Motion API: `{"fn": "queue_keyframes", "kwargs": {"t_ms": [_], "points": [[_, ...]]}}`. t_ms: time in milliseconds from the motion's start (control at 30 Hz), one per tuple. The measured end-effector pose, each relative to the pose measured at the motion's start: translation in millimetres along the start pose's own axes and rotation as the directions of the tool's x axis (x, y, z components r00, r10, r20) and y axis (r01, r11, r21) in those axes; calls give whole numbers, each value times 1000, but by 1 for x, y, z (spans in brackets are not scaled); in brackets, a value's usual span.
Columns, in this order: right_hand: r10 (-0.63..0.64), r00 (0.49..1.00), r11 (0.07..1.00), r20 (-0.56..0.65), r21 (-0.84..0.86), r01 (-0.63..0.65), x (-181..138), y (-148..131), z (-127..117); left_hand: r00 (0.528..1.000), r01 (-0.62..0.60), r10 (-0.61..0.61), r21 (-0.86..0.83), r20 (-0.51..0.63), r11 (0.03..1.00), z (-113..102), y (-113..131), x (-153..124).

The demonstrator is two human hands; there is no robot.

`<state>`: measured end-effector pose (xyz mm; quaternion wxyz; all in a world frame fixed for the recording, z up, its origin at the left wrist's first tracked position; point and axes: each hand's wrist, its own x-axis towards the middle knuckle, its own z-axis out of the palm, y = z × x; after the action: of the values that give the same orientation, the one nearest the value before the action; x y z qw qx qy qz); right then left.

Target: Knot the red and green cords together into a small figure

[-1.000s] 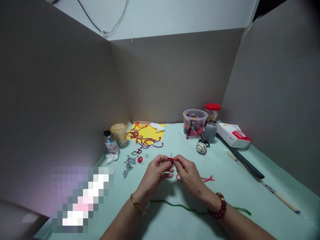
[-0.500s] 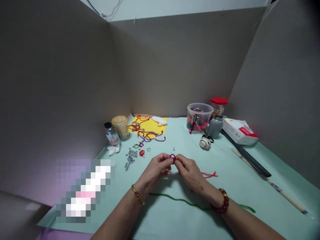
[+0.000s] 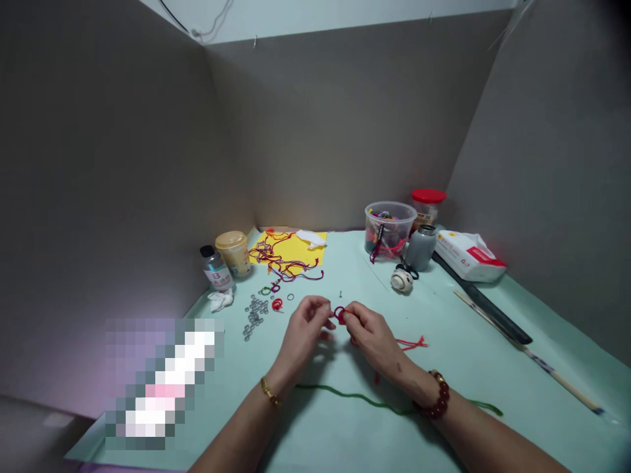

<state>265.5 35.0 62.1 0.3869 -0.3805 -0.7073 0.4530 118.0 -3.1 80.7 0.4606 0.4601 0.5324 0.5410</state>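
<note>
Right hand (image 3: 373,339) pinches the small red cord loop (image 3: 340,315) at its fingertips above the table (image 3: 486,371), left hand (image 3: 304,332) half-curled just beside it, contact unclear; cord ends (image 3: 411,343) hang loose, metal rings (image 3: 255,317) heaped apart.

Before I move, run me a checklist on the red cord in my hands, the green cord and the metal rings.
1. Grip on the red cord loop by the right hand: ok, its fingertips are at the loop.
2. Left hand contact with the loop: cannot tell, its fingers are right beside it.
3. Red cord ends: ok, they lie out past the right hand, not tangled.
4. Green cord free of the arms: not ok, it runs under the right forearm.
5. Metal rings: ok, heaped to the left, apart from the hands.
</note>
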Motion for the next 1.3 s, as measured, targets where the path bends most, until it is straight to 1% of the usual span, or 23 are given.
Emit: {"fn": "queue_keyframes", "kwargs": {"t_ms": [33, 67, 100, 133, 167, 200, 367, 533, 667, 767, 967, 1200, 1300], "points": [[-1, 1000, 1000, -5, 7, 1, 0, 0, 0, 993, -99, 103, 73, -60, 992, 0, 0, -1], [-4, 1000, 1000, -12, 11, 4, 0, -1, 0, 972, -201, 218, 167, -93, 965, 0, 1, -1], [-7, 1000, 1000, -18, 10, 8, -1, -1, 0, 942, -290, 322, 259, -90, 921, 1, 1, -2], [-12, 1000, 1000, -24, 6, 12, -1, -2, 0, 915, -357, 399, 333, -65, 873, 1, 0, -3], [-19, 999, 1000, -31, -3, 19, -1, -2, 0, 895, -397, 444, 382, -39, 835, 2, 0, -3], [-29, 999, 1000, -38, -13, 28, -2, -3, 1, 887, -413, 462, 406, -25, 815, 2, -1, -4], [-108, 993, 990, -45, -98, 103, -3, -2, 3, 911, -360, 409, 385, -52, 850, 3, -5, -4], [-208, 978, 958, -4, -201, 203, -4, 5, 4, 912, -373, 411, 430, 6, 822, 0, -9, -2], [-230, 973, 938, 16, -262, 226, -6, 9, 3, 914, -372, 404, 458, 29, 808, 1, -12, -2], [-215, 976, 941, 19, -264, 212, -8, 10, 3, 913, -378, 404, 483, 54, 789, 2, -15, -4], [-122, 992, 958, 29, -256, 125, -8, 11, 3, 918, -376, 381, 545, 110, 749, 2, -20, -7], [-75, 997, 963, 24, -256, 79, -8, 14, 4, 910, -396, 378, 620, 169, 677, 3, -20, -8], [-34, 999, 971, 21, -235, 39, -7, 15, 4, 907, -406, 375, 633, 192, 659, 3, -21, -8]]}}
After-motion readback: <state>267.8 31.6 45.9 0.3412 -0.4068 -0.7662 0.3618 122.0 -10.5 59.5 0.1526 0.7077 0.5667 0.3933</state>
